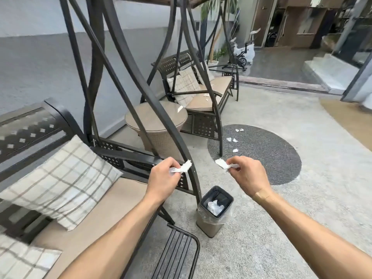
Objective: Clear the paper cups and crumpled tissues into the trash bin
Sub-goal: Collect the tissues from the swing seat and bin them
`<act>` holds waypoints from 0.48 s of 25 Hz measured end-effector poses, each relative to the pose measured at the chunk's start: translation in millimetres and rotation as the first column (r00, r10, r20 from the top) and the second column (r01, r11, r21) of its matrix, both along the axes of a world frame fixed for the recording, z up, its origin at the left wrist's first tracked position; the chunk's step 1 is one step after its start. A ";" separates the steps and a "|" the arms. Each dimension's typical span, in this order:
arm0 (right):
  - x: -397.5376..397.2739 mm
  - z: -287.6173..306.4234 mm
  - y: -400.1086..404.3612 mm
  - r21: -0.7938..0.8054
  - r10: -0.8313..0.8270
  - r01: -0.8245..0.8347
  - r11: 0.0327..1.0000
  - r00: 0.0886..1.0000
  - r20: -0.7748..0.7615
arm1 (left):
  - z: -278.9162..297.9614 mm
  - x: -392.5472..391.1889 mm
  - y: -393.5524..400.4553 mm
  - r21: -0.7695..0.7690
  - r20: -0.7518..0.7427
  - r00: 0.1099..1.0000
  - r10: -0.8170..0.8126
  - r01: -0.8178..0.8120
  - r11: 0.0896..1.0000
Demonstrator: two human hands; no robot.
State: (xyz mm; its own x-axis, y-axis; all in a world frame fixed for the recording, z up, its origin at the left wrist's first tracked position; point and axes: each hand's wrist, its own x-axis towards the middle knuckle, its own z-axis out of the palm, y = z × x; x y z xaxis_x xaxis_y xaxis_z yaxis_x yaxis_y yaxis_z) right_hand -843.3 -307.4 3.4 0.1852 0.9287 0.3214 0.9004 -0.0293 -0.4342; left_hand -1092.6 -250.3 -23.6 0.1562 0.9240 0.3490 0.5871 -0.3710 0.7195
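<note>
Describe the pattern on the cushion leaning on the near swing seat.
The cushion is off-white with a grey-brown check of crossing lines, seen in the head view, the only one.

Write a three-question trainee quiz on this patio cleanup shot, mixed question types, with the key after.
1. True or false: the left hand and the right hand each pinch a crumpled tissue.
2. Multiple choice: the trash bin stands
A) on the round side table
B) on the floor below the hands
C) on the far swing bench
3. Fill in: loose tissues lie on the dark round ____.

Key: 1 true; 2 B; 3 mat
</note>
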 end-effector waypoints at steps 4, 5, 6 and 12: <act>87.0 0.1 -2.7 0.005 -0.055 0.055 0.998 0.998 0.004 | 0.7 92.2 16.9 -0.007 0.052 0.997 -0.064 0.065 0.998; 106.1 -0.8 -3.8 0.008 -0.069 0.069 0.998 0.998 -0.005 | -0.1 111.1 20.1 -0.015 0.058 0.995 -0.083 0.084 0.996; 123.1 -1.8 -4.6 0.008 -0.079 0.079 0.997 0.997 -0.012 | -1.5 127.6 23.3 -0.019 0.054 0.994 -0.095 0.096 0.995; 189.3 -8.4 7.7 0.010 -0.100 0.101 0.995 0.992 -0.074 | -3.5 193.2 44.9 -0.018 0.009 0.992 -0.126 0.126 0.992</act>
State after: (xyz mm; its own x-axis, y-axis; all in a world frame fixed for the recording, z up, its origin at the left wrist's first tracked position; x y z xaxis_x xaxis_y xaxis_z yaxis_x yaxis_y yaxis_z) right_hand -654.0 -299.8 -5.1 0.3007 0.8997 0.3164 0.8588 -0.1112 -0.5001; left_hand -899.5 -205.5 -27.1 0.2691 0.9035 0.3337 0.5305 -0.4282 0.7316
